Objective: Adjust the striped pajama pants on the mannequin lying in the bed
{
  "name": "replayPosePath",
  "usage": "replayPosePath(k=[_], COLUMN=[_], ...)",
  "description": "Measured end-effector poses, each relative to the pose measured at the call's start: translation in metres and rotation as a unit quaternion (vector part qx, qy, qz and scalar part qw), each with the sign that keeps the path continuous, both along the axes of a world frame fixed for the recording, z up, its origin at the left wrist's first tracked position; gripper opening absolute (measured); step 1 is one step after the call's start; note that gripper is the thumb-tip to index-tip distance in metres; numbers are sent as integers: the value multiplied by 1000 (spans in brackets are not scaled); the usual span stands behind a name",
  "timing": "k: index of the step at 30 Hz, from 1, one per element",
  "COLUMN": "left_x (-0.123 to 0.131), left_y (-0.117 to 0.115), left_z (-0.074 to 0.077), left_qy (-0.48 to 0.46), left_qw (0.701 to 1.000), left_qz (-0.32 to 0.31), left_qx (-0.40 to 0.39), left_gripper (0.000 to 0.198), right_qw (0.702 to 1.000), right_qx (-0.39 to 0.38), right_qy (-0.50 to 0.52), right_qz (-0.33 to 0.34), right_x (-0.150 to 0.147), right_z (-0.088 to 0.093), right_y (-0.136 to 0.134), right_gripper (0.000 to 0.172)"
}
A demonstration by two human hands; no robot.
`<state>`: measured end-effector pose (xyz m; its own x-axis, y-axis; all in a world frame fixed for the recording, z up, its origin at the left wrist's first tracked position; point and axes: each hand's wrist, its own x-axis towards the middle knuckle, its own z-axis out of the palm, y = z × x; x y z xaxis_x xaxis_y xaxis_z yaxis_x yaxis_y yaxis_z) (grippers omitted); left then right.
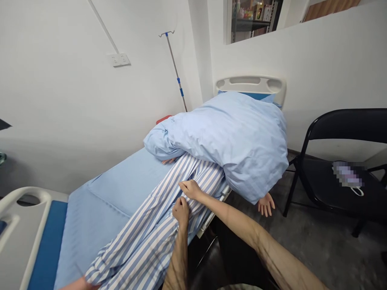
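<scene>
Both of my hands are closed into fists over the striped trousers of a figure lying on the bed. My right hand rests at the thigh, its fingers curled under. Slightly nearer to me, my left hand is also curled tight, above or touching the cloth; I cannot tell how firmly. No cloth shows bunched in either fist. A light-blue quilt is heaped over the figure's upper body and hides the head. One hand of the figure hangs past the bed's side, and a foot shows at the lower left.
The bed has a pale headboard and footboard, with a side rail near me. An IV pole stands behind it against the wall. To the right is a black folding chair with a blurred item on its seat.
</scene>
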<state>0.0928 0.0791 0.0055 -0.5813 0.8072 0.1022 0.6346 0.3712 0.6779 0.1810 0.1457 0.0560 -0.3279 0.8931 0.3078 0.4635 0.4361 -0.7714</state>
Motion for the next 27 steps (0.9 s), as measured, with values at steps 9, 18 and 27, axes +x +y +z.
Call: replayPosePath(k=[9,18,27], left_x=[-2,-12,-25], left_y=[-18,0,42], left_z=[-17,7,-5], left_qy=[15,-171,-181], left_qw=[997,979,980], left_qz=[-43,-20,-63], left_qx=[55,114,56], left_gripper=[36,36,33], right_qw=[997,995,998], right_qx=[-67,-64,-46], right_qy=[39,75,42], right_qz=[-14,-4,-25], right_x=[-16,-15,-15], right_z=[-45,-42,-47], right_y=[-8,-13,-27], right_gripper=[48,47,41])
